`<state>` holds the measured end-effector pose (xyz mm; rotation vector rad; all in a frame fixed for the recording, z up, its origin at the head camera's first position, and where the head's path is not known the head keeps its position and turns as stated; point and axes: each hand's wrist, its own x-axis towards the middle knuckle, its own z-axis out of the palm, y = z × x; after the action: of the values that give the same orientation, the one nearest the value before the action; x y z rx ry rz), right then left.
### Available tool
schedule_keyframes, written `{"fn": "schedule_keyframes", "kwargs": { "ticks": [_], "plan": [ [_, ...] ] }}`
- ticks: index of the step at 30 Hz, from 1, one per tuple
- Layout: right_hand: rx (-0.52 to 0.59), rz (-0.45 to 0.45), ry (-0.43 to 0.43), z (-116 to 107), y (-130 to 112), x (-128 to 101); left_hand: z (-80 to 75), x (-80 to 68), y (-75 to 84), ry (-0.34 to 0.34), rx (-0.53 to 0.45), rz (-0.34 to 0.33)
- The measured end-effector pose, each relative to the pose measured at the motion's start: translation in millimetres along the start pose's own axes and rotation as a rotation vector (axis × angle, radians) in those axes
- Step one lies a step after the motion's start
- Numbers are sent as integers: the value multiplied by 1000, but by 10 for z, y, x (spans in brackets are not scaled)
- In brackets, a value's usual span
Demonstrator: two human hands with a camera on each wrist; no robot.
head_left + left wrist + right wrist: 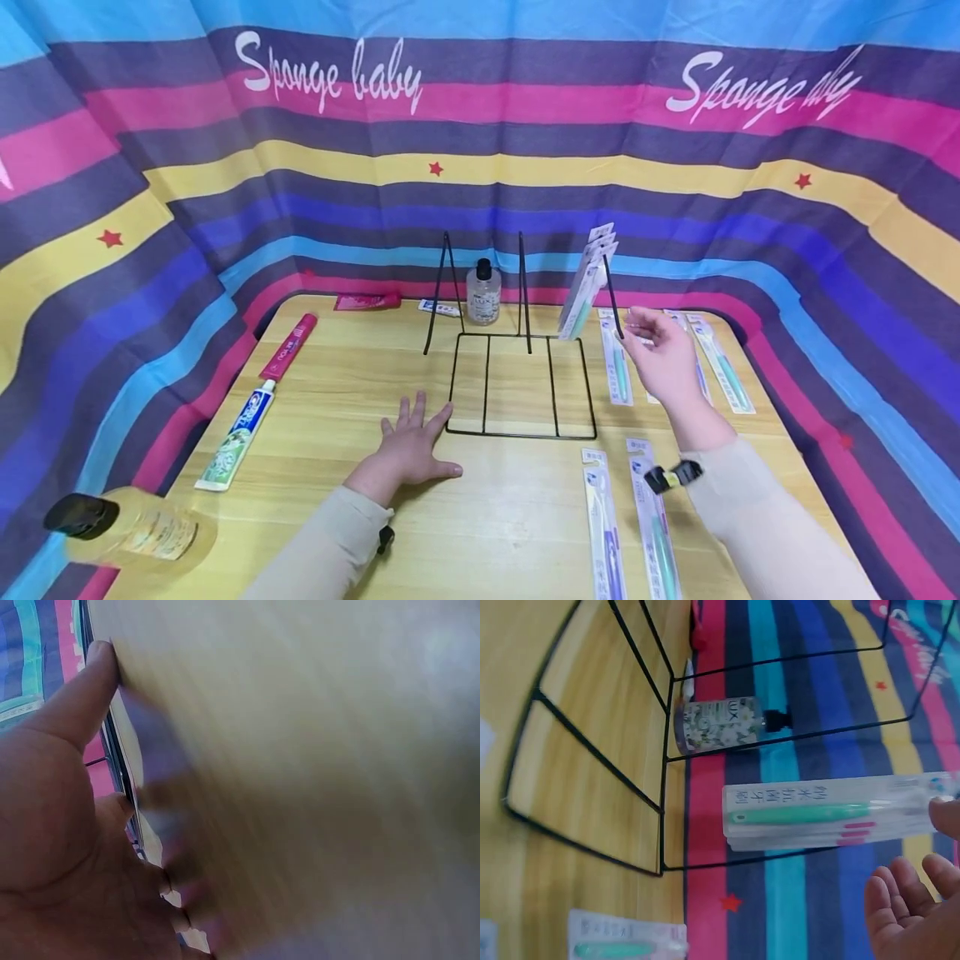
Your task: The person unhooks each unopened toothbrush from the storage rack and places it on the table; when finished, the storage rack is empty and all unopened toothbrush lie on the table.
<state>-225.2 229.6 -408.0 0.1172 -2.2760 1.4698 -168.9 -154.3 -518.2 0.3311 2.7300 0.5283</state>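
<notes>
A black wire rack [521, 435] stands on the table, its uprights rising at the back. Several packaged toothbrushes [587, 282] lean as a stack in its right-hand section. My right hand [663, 362] is just right of that section, fingers loosely bent and nothing gripped. In the right wrist view, its thumb [946, 816] overlaps the end of the toothbrush stack [802, 814]. Palm down, my left hand [408, 446] lies on the table with spread fingers, the index fingertip right at the rack's left base wire.
More packaged toothbrushes lie at right, including a purple one [604, 533] and a green one [654, 521] in front. A clear pump-less bottle [483, 293] stands behind the rack. Toothpaste tubes [238, 437] and a yellowish bottle [142, 529] are at left. A striped curtain [495, 125] surrounds the table.
</notes>
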Motion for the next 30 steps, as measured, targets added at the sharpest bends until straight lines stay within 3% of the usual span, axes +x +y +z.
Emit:
{"fn": "schedule_keyframes", "kwargs": {
  "ticks": [5,13,18,25,30],
  "plan": [
    [31,97,-6,192,18,320,43,29,6,3,4,10],
    [-35,40,26,367,68,487,28,19,18,1,13,8],
    [30,81,29,425,51,500,10,7,15,2,22,10],
    [261,146,-32,443,23,395,-3,-3,4,5,19,10],
    [281,111,-67,421,12,252,-12,0,-12,1,13,1]
  ]
}}
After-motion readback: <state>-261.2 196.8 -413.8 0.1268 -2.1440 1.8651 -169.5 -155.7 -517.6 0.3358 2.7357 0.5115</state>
